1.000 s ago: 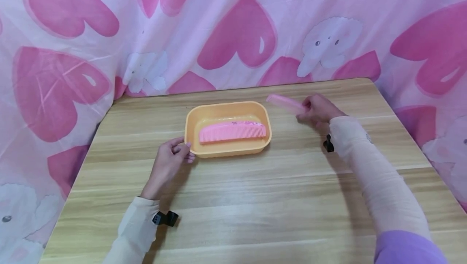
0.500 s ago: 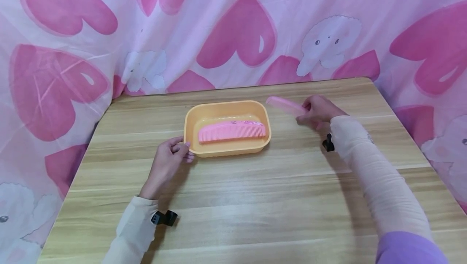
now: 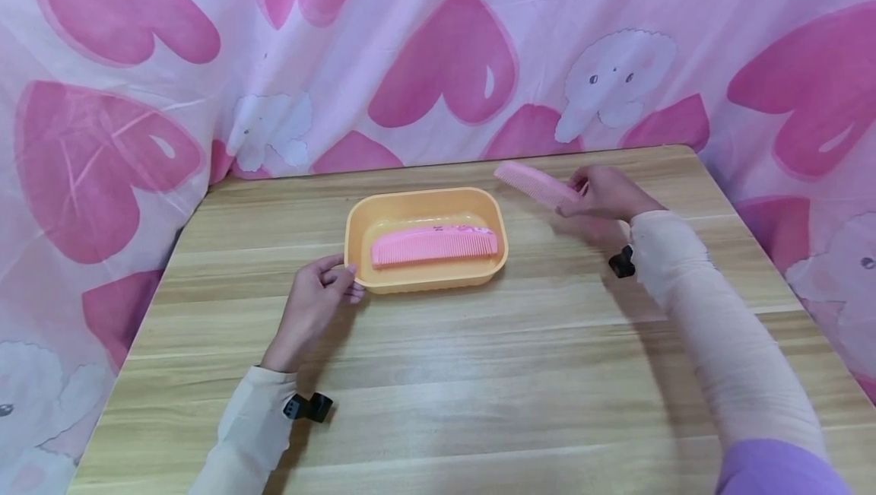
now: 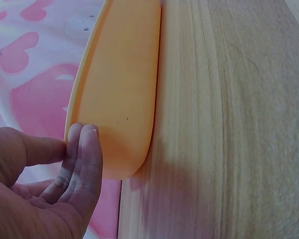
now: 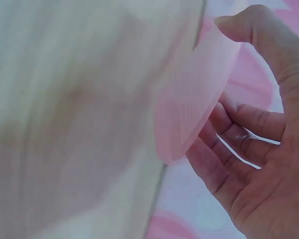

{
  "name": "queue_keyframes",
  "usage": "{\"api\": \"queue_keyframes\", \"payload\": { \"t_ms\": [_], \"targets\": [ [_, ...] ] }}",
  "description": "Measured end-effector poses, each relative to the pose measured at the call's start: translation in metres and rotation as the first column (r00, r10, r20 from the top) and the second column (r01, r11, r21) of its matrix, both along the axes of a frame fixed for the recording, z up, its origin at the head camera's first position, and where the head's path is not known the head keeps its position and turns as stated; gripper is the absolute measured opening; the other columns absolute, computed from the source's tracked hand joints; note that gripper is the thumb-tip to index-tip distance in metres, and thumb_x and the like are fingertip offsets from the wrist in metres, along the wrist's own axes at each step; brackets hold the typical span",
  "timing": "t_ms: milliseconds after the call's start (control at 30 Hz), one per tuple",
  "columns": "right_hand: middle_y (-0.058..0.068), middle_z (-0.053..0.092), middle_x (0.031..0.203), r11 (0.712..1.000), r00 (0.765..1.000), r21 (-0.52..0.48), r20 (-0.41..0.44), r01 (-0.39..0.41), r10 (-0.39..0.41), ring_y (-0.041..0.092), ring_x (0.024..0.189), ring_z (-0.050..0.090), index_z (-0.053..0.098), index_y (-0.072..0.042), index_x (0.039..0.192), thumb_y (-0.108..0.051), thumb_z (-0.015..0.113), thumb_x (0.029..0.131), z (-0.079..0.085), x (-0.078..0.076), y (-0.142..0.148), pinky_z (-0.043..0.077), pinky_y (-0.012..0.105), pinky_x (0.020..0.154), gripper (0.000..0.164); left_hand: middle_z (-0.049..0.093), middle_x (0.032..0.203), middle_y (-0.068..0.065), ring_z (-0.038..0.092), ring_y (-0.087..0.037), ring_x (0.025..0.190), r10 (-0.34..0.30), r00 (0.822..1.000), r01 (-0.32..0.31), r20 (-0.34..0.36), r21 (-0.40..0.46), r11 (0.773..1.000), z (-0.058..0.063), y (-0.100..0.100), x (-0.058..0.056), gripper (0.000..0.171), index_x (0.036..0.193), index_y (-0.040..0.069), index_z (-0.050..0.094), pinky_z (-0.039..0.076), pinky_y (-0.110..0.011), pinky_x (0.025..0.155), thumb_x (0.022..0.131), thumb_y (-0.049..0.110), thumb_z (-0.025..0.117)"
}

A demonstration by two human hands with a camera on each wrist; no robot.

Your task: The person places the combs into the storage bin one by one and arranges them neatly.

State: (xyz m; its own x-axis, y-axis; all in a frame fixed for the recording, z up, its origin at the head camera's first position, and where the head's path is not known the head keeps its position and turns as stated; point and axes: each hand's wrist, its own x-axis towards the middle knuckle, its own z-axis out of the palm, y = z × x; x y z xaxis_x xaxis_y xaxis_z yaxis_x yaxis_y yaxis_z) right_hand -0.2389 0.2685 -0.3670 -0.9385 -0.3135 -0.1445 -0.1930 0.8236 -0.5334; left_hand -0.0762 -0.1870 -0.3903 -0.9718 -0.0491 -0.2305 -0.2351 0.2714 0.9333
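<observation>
An orange-yellow plastic basin (image 3: 424,283) sits toward the back of the table, with one pink comb (image 3: 434,246) lying inside it, teeth facing the near side. My left hand (image 3: 318,301) pinches the basin's near left corner; in the left wrist view the thumb is at the rim and the fingers (image 4: 89,154) press the outer wall. To the right of the basin, my right hand (image 3: 609,195) holds a second pink comb (image 3: 534,182) above the table, pointing left and back. The right wrist view shows this comb (image 5: 194,99) between thumb and curled fingers.
A wood-grain table (image 3: 438,396) fills the lower view. Behind it and at both sides hangs a pink curtain (image 3: 438,61) printed with hearts and white animals. Each wrist wears a small black camera mount (image 3: 309,407).
My right hand has lifted the second comb off the table, and its near end has tilted, showing the teeth more. The left hand and the basin have stayed in place.
</observation>
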Motion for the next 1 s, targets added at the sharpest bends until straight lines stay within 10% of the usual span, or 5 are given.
{"api": "queue_keyframes", "payload": {
  "t_ms": [433, 1000],
  "targets": [
    [0.008, 0.068, 0.094, 0.983, 0.972, -0.014, -0.156, -0.181, 0.177, 0.025, 0.084, 0.06, 0.07, -0.003, 0.103, -0.022, 0.091, 0.072, 0.044, 0.01, -0.058, 0.053, 0.035, 0.072, 0.042, 0.072, 0.097, -0.023, 0.07, -0.015, 0.078, -0.038, 0.999, 0.037, -0.029, -0.013, 0.999, -0.001, 0.009, -0.004, 0.042, 0.142, -0.01, 0.048, 0.065, -0.026, 0.074, 0.105, 0.009, 0.054],
    [0.008, 0.066, 0.107, 0.898, 0.893, 0.056, -0.099, -0.435, 0.439, 0.024, 0.094, 0.06, 0.071, 0.001, 0.112, -0.024, 0.088, 0.072, 0.04, 0.022, -0.118, 0.056, 0.038, 0.084, 0.05, 0.072, 0.095, -0.022, 0.07, -0.016, 0.078, -0.035, 0.999, 0.037, -0.026, 0.058, 0.998, -0.001, 0.031, -0.011, 0.041, 0.14, -0.011, 0.049, 0.065, -0.028, 0.074, 0.104, 0.006, 0.055]
  ]
}}
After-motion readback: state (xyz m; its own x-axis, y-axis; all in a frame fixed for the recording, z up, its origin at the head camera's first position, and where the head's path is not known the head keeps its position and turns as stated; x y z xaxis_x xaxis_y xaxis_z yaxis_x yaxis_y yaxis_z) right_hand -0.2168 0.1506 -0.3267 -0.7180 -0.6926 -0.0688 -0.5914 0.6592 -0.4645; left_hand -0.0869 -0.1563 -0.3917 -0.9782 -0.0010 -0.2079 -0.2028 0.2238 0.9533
